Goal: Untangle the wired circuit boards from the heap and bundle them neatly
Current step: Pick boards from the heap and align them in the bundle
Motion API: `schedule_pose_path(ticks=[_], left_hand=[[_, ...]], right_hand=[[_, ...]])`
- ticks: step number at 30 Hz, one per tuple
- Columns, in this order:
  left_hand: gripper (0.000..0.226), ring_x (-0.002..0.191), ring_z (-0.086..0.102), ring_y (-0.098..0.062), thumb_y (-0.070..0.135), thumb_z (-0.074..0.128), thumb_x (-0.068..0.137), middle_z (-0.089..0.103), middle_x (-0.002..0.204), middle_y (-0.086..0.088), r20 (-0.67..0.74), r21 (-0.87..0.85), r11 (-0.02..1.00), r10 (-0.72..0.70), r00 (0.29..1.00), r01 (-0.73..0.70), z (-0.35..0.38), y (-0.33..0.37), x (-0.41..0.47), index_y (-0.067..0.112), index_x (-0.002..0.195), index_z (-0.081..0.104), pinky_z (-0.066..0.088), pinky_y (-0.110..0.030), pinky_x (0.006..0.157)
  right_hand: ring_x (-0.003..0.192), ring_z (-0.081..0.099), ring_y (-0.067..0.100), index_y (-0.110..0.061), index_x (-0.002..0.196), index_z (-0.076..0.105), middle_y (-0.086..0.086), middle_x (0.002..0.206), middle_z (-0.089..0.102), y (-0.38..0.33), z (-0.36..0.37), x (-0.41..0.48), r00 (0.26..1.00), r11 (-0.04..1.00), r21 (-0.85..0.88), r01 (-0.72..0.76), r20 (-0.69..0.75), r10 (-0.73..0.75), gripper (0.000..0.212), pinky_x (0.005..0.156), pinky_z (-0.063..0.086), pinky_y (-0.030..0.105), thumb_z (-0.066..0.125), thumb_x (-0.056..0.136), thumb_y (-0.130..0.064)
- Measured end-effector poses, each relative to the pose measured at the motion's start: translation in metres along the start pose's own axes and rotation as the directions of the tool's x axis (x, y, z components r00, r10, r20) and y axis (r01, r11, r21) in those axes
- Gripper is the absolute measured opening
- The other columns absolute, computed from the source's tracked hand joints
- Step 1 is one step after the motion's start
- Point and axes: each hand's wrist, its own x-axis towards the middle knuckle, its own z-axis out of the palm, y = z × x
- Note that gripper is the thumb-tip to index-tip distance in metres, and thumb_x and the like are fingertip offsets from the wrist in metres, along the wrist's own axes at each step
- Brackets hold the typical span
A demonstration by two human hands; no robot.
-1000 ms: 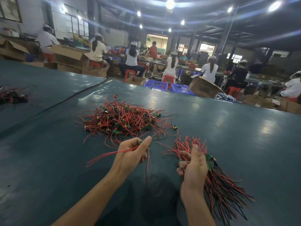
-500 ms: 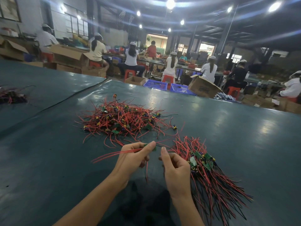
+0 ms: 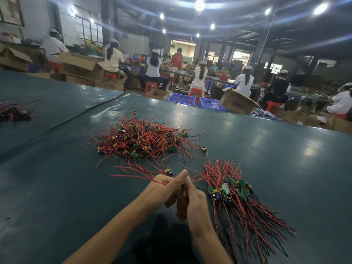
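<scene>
Our left hand [image 3: 162,189] curls round the red leads of one wired board [image 3: 168,172], which juts out just above its fingers, with the heap [image 3: 144,140] beyond it and the sorted bundle [image 3: 234,193] just beside our right hand [image 3: 194,201]. The right hand's fingers are bent in against the left, and we cannot tell whether they pinch a wire. All lies on a dark green table [image 3: 57,187]; behind it, capped workers [image 3: 154,67] sit among cardboard boxes [image 3: 236,101] and blue crates [image 3: 182,99].

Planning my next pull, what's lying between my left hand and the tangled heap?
Head view: red wires trailing from the left hand and a circuit board lie on the table before the heap.
</scene>
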Motion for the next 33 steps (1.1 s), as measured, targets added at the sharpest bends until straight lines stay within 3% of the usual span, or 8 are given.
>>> schedule_pose_path(ticks=[6, 8, 11, 16, 20, 27, 30, 33], left_hand=[[0.046, 0.053, 0.055, -0.008, 0.064, 0.071, 0.064, 0.063, 0.059, 0.006, -0.177, 0.284, 0.958, 0.104, 0.979, -0.05, -0.005, -0.004, 0.002, 0.018, 0.068, 0.067, 0.046, -0.023, 0.054], [0.027, 0.061, 0.058, -0.006, 0.05, 0.074, 0.073, 0.066, 0.068, 0.008, -0.307, 0.543, 0.838, 0.267, 0.914, -0.062, -0.01, -0.01, 0.002, 0.024, 0.073, 0.067, 0.049, -0.026, 0.061], [0.014, 0.09, 0.055, -0.008, 0.037, 0.068, 0.084, 0.062, 0.097, 0.014, -0.297, 0.807, 0.59, 0.414, 0.86, -0.005, -0.017, -0.018, 0.001, 0.027, 0.095, 0.067, 0.046, -0.027, 0.081], [0.051, 0.129, 0.037, -0.016, 0.051, 0.048, 0.093, 0.042, 0.144, 0.011, -0.245, 0.912, 0.366, 0.128, 0.961, 0.183, -0.021, -0.035, 0.005, 0.031, 0.14, 0.044, 0.031, -0.034, 0.105], [0.046, 0.123, 0.042, -0.016, 0.048, 0.047, 0.094, 0.05, 0.135, 0.01, -0.225, 0.943, 0.279, 0.135, 0.965, 0.18, -0.025, -0.038, 0.006, 0.032, 0.136, 0.046, 0.033, -0.034, 0.102], [0.034, 0.107, 0.051, -0.016, 0.038, 0.049, 0.091, 0.057, 0.114, 0.009, -0.222, 0.945, 0.283, 0.192, 0.956, 0.162, -0.025, -0.038, 0.006, 0.033, 0.124, 0.053, 0.035, -0.033, 0.093], [0.032, 0.106, 0.052, -0.015, 0.037, 0.049, 0.091, 0.057, 0.116, 0.009, -0.215, 0.942, 0.3, 0.197, 0.957, 0.15, -0.024, -0.038, 0.006, 0.033, 0.123, 0.053, 0.036, -0.033, 0.093], [0.032, 0.105, 0.053, -0.015, 0.036, 0.05, 0.091, 0.058, 0.114, 0.01, -0.212, 0.945, 0.291, 0.211, 0.954, 0.146, -0.024, -0.038, 0.006, 0.034, 0.123, 0.053, 0.036, -0.032, 0.092]], right_hand=[[0.04, 0.033, 0.009, -0.014, 0.064, 0.065, -0.004, 0.05, 0.042, 0.005, -0.013, 0.01, 0.93, 0.948, 0.292, -0.127, -0.296, 0.216, 0.054, 0.039, 0.028, 0.022, 0.04, 0.102, -0.044], [0.04, 0.033, 0.008, -0.016, 0.083, 0.07, -0.004, 0.056, 0.048, 0.004, -0.016, 0.013, 0.915, 0.932, 0.353, -0.082, -0.344, 0.211, 0.048, 0.037, 0.027, 0.021, 0.038, 0.102, -0.046], [0.041, 0.037, 0.007, -0.02, 0.1, 0.062, 0.001, 0.073, 0.061, 0.0, -0.017, 0.013, 0.921, 0.956, 0.282, 0.087, -0.389, 0.03, 0.032, 0.037, 0.029, 0.021, 0.041, 0.1, -0.045], [0.05, 0.042, 0.008, -0.034, 0.137, 0.041, -0.004, 0.082, 0.069, 0.004, -0.019, 0.013, 0.917, 0.989, 0.043, 0.14, -0.383, -0.113, 0.035, 0.043, 0.036, 0.019, 0.044, 0.103, -0.029], [0.052, 0.048, 0.0, -0.014, 0.103, 0.069, -0.007, 0.08, 0.071, 0.008, -0.019, 0.016, 0.927, 0.995, -0.099, 0.007, -0.371, -0.044, 0.02, 0.05, 0.039, 0.019, 0.054, 0.099, -0.026], [0.055, 0.052, 0.0, -0.02, 0.085, 0.07, -0.009, 0.07, 0.069, 0.011, -0.023, 0.016, 0.907, 0.981, -0.192, 0.009, -0.412, -0.089, 0.015, 0.055, 0.044, 0.015, 0.06, 0.096, -0.024], [0.07, 0.06, 0.002, -0.026, 0.089, 0.069, -0.009, 0.078, 0.069, 0.011, -0.022, 0.012, 0.896, 0.884, -0.457, 0.097, -0.346, -0.277, 0.012, 0.063, 0.045, 0.011, 0.06, 0.095, -0.02], [0.073, 0.061, 0.004, -0.024, 0.098, 0.07, -0.013, 0.086, 0.067, 0.01, -0.02, 0.006, 0.87, 0.718, -0.681, 0.145, -0.258, -0.421, 0.011, 0.067, 0.05, 0.021, 0.06, 0.094, -0.021]])
